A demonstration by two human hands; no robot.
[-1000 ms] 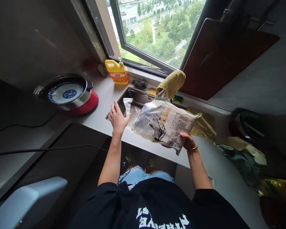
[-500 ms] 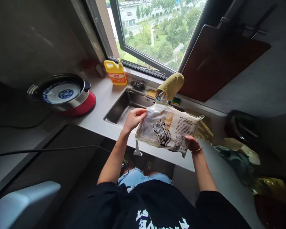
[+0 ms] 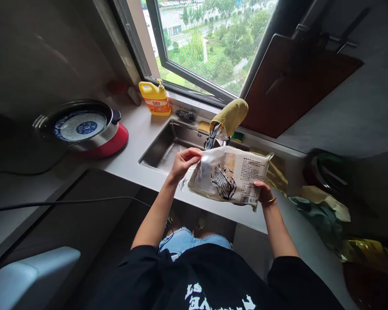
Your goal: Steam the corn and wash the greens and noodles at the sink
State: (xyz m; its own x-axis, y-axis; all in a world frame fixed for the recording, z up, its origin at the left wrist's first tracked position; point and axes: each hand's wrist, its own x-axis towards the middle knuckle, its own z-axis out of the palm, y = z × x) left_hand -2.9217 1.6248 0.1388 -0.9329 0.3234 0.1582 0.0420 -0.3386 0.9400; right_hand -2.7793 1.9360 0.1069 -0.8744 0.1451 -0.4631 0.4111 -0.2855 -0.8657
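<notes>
Held out over the counter's front edge is a pale plastic food bag (image 3: 229,176) printed with a corn cob and small text. My left hand (image 3: 184,162) pinches the bag's upper left corner, fingers closed. At the bag's lower right edge my right hand (image 3: 263,192) grips it with the thumb on top; the other fingers are hidden beneath. The bag hangs tilted between both hands. Just behind it lies the steel sink (image 3: 158,148), with the faucet (image 3: 213,134) partly under a yellow cloth (image 3: 231,116).
A yellow soap jug (image 3: 155,100) and a dark scrubber (image 3: 185,115) stand behind the sink. To the left sits a red-based electric pot (image 3: 106,144) with a patterned plate (image 3: 80,125). A green cloth (image 3: 317,215) lies at right. A black cable (image 3: 93,200) crosses the left.
The bag has shifted slightly right and down, and its left end has tipped. My left hand has moved a little right with its corner. A torn strip hanging below has swung up.
</notes>
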